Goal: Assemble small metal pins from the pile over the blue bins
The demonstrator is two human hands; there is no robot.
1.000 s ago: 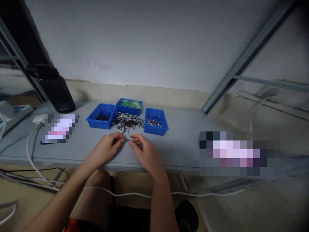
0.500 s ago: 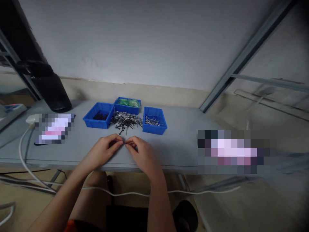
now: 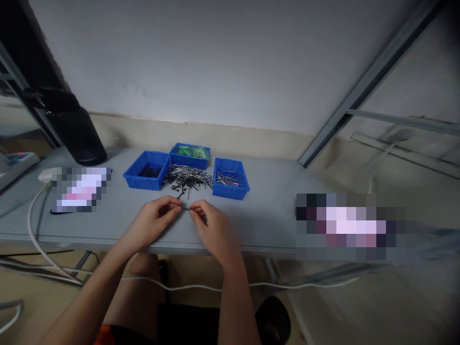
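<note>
Well, we had both hands low over the front of the grey table [image 3: 266,215], working at one thin dark pin [image 3: 185,208]. Our left hand [image 3: 158,218] had its thumb and fingertips pinched together on the pin's left end, and our right hand [image 3: 212,227] was clamped with thumb and fingertips on its right end. So the pin lay roughly level across the narrow gap between our hands; we could not tell its finer shape, as it was too small.

Just beyond our fingers we saw a loose pile of metal pieces [image 3: 190,176], silver mostly at the back and dark toward the front. Around it stood three blue boxes: the left box [image 3: 143,183] with dark pieces inside, the back box [image 3: 189,161] with green packets [image 3: 192,152], and the right box [image 3: 231,192] with silver pieces [image 3: 227,178]. Well to our left we had a black bottle [image 3: 81,136] by the wall [image 3: 215,62], and a white cable [image 3: 34,225] hung over the table's front edge.
</note>
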